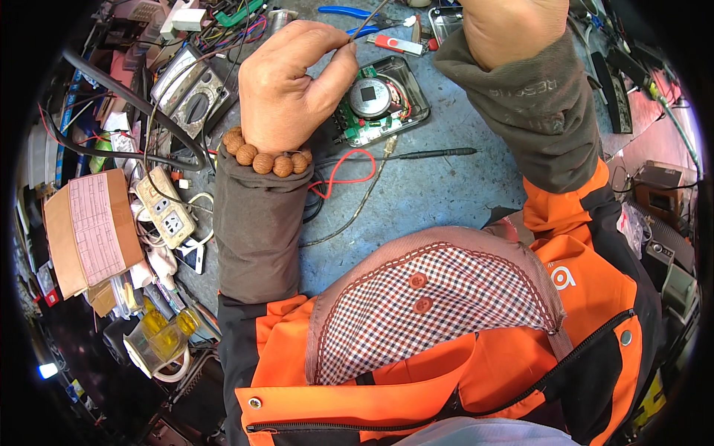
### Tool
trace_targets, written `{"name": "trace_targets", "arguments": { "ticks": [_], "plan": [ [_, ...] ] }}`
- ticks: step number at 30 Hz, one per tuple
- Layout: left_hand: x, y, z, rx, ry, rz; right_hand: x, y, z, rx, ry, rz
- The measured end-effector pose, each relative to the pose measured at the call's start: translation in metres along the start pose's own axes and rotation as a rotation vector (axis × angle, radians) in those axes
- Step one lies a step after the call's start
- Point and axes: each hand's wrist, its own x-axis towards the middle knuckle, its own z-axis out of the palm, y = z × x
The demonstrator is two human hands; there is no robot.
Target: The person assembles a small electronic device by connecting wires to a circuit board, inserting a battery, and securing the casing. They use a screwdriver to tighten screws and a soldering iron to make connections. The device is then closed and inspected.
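On the blue workbench (446, 201), head view: left hand (286, 85) is raised over the bench, thumb and forefinger pinched shut on a thin grey wire (364, 26) that runs up and away toward the top edge. Wooden bead bracelet (268, 157) sits on that wrist, over a grey-brown cuff.

Right hand (513, 26) is at the top edge, mostly cut off by the frame; fingers not visible, can't tell whether they grip anything.

Opened device (379, 100) lies on the bench just right of the left hand, partly under its fingers: dark tray-like shell, green circuit board, round silver part with a dark square in the middle. Below it a black probe (431, 153) lies flat, with a red lead (346, 175) looping near the left wrist.

Left of the left hand: analog multimeter (190, 89), face tilted, among tangled cables. Further down-left, a white power strip (165, 208) and a cardboard box (89, 230). Glass jar with yellow liquid (160, 334) at lower left.

Top of bench: blue-handled pliers (349, 12), red and white USB stick (398, 44) between the two hands.

Orange jacket with checked lining fills the lower frame.
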Motion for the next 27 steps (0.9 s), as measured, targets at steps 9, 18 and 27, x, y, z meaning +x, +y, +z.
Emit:
{"name": "trace_targets", "arguments": {
  "ticks": [9,18,27],
  "plan": [
    [0.0,0.004,0.002,0.044,-0.01,0.01,-0.004,0.001,0.004,0.028,-0.081,0.025],
    [0.0,0.007,0.002,0.085,-0.065,-0.041,-0.004,0.0,0.006,0.031,-0.1,-0.007],
    [-0.002,0.011,-0.001,0.136,-0.155,-0.084,-0.007,0.0,0.006,-0.041,-0.285,0.013]
  ]
}}
